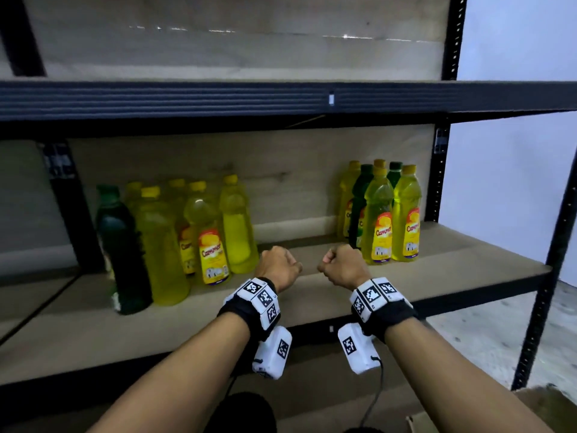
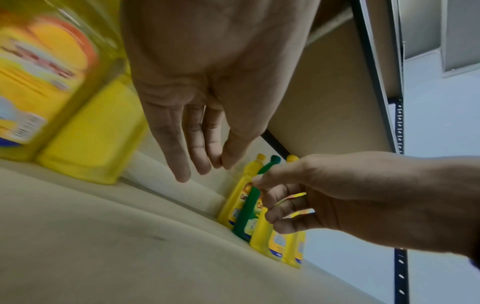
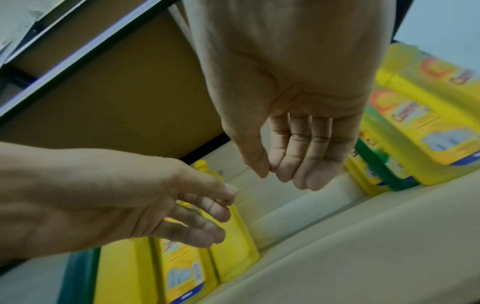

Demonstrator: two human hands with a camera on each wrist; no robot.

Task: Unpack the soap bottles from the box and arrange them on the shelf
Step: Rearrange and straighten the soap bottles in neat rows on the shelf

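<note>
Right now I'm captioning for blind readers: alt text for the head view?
Two empty hands, left hand and right hand, hover over a brown wooden shelf board between two clusters of yellow and green plastic soap bottles.

The pale matt wooden shelf board looks like smooth pressed board, and it rests in a dark painted metal shelf frame with ribbed beams and punched uprights. At ten o'clock and two o'clock on the board stand glossy translucent yellow plastic soap bottles with shiny printed paper-like labels, and a dark green glossy plastic bottle stands at nine o'clock. At each wrist sits a black cloth wristband carrying smooth white hard plastic marker blocks.
</note>
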